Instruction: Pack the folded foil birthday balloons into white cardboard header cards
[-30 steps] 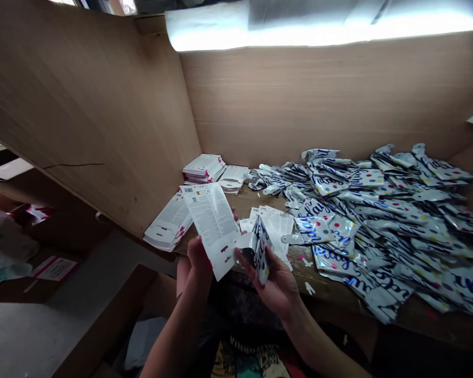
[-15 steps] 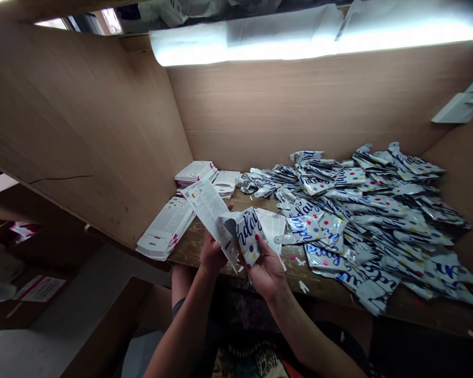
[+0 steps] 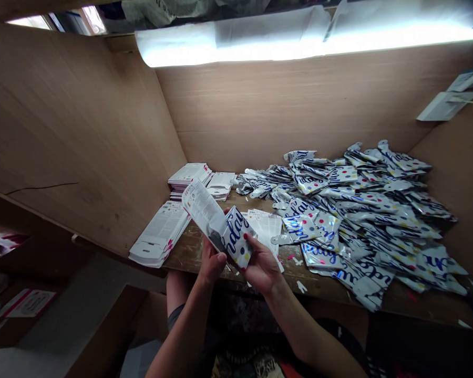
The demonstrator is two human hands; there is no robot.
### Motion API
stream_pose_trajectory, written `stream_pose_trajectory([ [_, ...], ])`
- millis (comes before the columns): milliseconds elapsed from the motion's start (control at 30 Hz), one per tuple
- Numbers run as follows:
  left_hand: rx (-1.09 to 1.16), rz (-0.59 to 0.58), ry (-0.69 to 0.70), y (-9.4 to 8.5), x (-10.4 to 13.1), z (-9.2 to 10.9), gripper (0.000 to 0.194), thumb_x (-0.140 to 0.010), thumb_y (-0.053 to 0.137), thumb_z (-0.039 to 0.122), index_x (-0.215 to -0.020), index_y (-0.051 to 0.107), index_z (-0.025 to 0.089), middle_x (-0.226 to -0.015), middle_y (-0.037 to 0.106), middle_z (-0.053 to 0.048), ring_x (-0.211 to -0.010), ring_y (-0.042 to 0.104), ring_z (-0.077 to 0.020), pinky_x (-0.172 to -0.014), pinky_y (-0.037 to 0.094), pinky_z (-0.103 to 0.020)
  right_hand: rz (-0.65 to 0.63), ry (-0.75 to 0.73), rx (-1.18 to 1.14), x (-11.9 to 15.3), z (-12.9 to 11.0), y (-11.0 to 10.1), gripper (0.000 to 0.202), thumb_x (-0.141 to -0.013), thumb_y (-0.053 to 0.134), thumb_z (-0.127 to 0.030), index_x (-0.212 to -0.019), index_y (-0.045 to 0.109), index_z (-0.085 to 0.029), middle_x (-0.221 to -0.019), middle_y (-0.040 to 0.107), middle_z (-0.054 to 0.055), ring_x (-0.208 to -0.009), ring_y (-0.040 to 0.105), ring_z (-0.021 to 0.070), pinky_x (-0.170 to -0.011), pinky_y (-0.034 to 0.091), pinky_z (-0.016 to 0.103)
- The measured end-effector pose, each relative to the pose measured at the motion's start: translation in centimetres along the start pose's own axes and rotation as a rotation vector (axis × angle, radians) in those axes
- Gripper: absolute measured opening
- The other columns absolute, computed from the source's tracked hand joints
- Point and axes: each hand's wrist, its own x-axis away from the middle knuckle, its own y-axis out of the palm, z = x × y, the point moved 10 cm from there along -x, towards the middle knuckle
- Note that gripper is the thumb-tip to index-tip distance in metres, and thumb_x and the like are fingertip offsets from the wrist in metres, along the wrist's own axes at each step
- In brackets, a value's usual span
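My left hand (image 3: 213,264) is closed round the lower end of a printed paper packet (image 3: 203,205), white with small text. A folded foil balloon (image 3: 237,237), white with blue lettering and coloured dots, lies against the packet's lower part and overlaps it. My right hand (image 3: 263,266) grips the balloon from the right, thumb on its face. Whether the balloon's end sits inside the packet, I cannot tell. Beneath the hands, several flat white packets (image 3: 268,224) lie on the wooden table (image 3: 181,252).
Stacks of printed packets (image 3: 160,231) stand at the left, with further stacks (image 3: 189,173) behind. A large heap of folded foil balloons (image 3: 362,210) covers the right side. Wooden panels (image 3: 260,105) enclose the table at left, back and right. Paper scraps (image 3: 301,286) lie near the front edge.
The foil balloon has moved left against the packet, overlapping it more, and a dark gap at the packet's end no longer shows. Both hands are closer together. The whole view has shifted slightly.
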Motion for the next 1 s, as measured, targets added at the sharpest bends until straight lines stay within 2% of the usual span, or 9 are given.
stream_pose_trajectory([
  [167,-0.101,0.040,-0.061,-0.4,0.2,0.2,0.118,-0.056,0.098,0.061,-0.157,0.049,0.025,-0.149,0.063,-0.016,-0.139,0.056,-0.0487,-0.115,0.049,-0.058,0.041,0.001,0.041,-0.5,0.0,-0.1,0.033,-0.106,0.053,-0.015,-0.137,0.062,-0.011,-0.118,0.080,0.013,-0.117,0.075,0.0255,-0.108,0.058,0.050],
  [267,-0.195,0.001,-0.040,0.6,0.1,1.5,0.134,-0.052,0.100,0.059,-0.165,0.037,0.027,-0.162,0.051,-0.016,-0.148,0.047,-0.0470,-0.120,0.044,-0.055,0.064,0.007,0.038,-0.8,0.0,-0.8,0.033,-0.107,0.050,-0.014,-0.137,0.061,-0.008,-0.115,0.081,0.014,-0.113,0.077,0.0239,-0.108,0.059,0.046],
  [367,-0.212,-0.035,-0.017,1.2,0.2,2.4,0.137,-0.056,0.098,0.061,-0.169,0.027,0.030,-0.169,0.040,-0.016,-0.152,0.042,-0.0457,-0.121,0.043,-0.055,0.031,0.033,0.036,-0.6,0.0,-1.0,0.031,-0.108,0.048,-0.015,-0.135,0.063,-0.010,-0.115,0.081,0.012,-0.113,0.076,0.0227,-0.109,0.058,0.046],
  [433,-0.217,-0.023,-0.012,1.0,0.1,2.2,0.132,-0.058,0.097,0.063,-0.167,0.031,0.028,-0.167,0.043,-0.017,-0.152,0.042,-0.0465,-0.121,0.042,-0.057,-0.036,0.048,0.031,-0.1,-0.1,-0.5,0.031,-0.110,0.045,-0.019,-0.133,0.064,-0.013,-0.117,0.081,0.010,-0.117,0.075,0.0221,-0.112,0.056,0.047],
  [567,-0.105,-0.013,-0.054,0.8,-0.2,0.4,0.102,-0.066,0.088,0.070,-0.151,0.056,0.023,-0.147,0.063,-0.016,-0.141,0.054,-0.0455,-0.119,0.044,-0.056,-0.128,0.055,-0.006,0.5,-0.1,0.4,0.037,-0.115,0.036,-0.030,-0.129,0.068,-0.017,-0.117,0.081,0.009,-0.122,0.072,0.0221,-0.114,0.053,0.051],
  [667,0.024,0.071,-0.054,0.2,-0.3,-0.4,0.090,-0.070,0.085,0.067,-0.146,0.058,0.028,-0.136,0.070,-0.011,-0.134,0.061,-0.0413,-0.117,0.047,-0.054,-0.059,0.045,-0.036,0.3,0.1,-0.1,0.036,-0.114,0.037,-0.027,-0.127,0.068,-0.016,-0.112,0.082,0.009,-0.117,0.075,0.0212,-0.114,0.054,0.050],
  [800,-0.010,0.098,-0.123,-0.7,0.2,-1.7,0.081,-0.061,0.092,0.064,-0.124,0.072,0.018,-0.129,0.073,-0.014,-0.137,0.056,-0.0472,-0.115,0.049,-0.052,0.032,0.047,-0.014,0.1,0.3,-0.9,0.032,-0.112,0.045,-0.021,-0.138,0.062,-0.015,-0.114,0.082,0.009,-0.112,0.077,0.0196,-0.110,0.058,0.046],
  [900,0.079,0.156,-0.217,-2.0,0.7,-2.9,0.076,-0.057,0.091,0.069,-0.111,0.076,0.018,-0.118,0.077,-0.013,-0.135,0.057,-0.0490,-0.114,0.050,-0.055,0.042,0.048,0.050,0.6,0.4,-1.3,0.033,-0.110,0.049,-0.023,-0.140,0.061,-0.016,-0.117,0.081,0.011,-0.111,0.077,0.0213,-0.105,0.061,0.047],
  [1000,0.161,0.254,-0.257,-3.2,0.5,-2.9,0.083,-0.071,0.071,0.085,-0.121,0.074,0.020,-0.121,0.076,-0.013,-0.137,0.056,-0.0477,-0.111,0.053,-0.059,0.067,-0.229,0.229,2.1,-2.3,-2.5,0.027,-0.104,0.063,-0.027,-0.130,0.068,-0.023,-0.119,0.081,0.007,-0.114,0.076,0.0248,-0.104,0.062,0.052],
])
